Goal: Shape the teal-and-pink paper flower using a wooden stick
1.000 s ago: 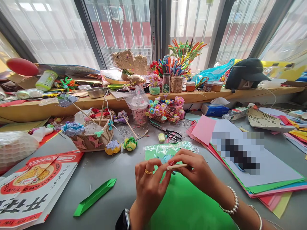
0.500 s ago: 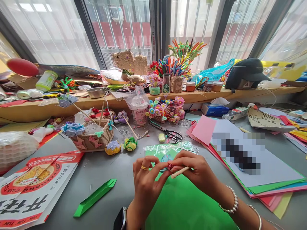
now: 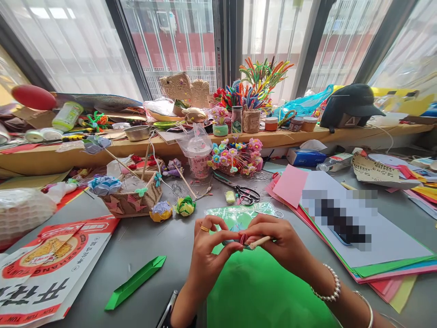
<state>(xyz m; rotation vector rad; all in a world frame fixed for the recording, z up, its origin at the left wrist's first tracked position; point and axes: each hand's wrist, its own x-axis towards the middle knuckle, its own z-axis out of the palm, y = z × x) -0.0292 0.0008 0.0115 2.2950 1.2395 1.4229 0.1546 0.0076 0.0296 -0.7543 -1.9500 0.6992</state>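
Pinching a small pink piece (image 3: 243,238) at lower centre of the frame, the left hand (image 3: 210,255) works just beside the right hand (image 3: 282,237), which grips a pale stick (image 3: 261,242). Below lies a green sheet (image 3: 266,291); grey bench (image 3: 180,255) separates its left edge from a folded green strip (image 3: 135,283), while a paper stack (image 3: 392,241) crowds the right.

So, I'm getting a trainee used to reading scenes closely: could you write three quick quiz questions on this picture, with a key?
1. True or false: the right hand holds a pale stick.
2. Which sits on the window ledge? (a) scissors, (b) black cap, (c) tissue box.
3. Fill in: the folded paper strip on the table is ____ in colour.

Key: 1. True. 2. (b). 3. Green.
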